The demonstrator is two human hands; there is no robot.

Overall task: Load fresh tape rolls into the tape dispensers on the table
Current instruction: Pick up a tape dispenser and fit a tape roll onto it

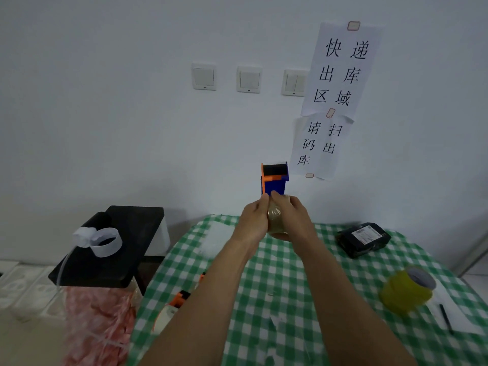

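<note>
The left hand (253,220) and right hand (293,217) are clasping the tape dispenser (274,178) from either side, fingers curled round it; a tape roll (274,219) is sitting between the palms; yellow rolls (405,293) are lying well below-right of the grip.

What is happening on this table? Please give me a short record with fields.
Held up: blue and orange dispenser, in front of the wall
Left hand: grips the dispenser's lower end
Right hand: curled round the pale tape roll
Spare roll: yellow tape roll, on the table, right
Second dispenser: at the table's left edge
Also: black parcel, far right
</note>
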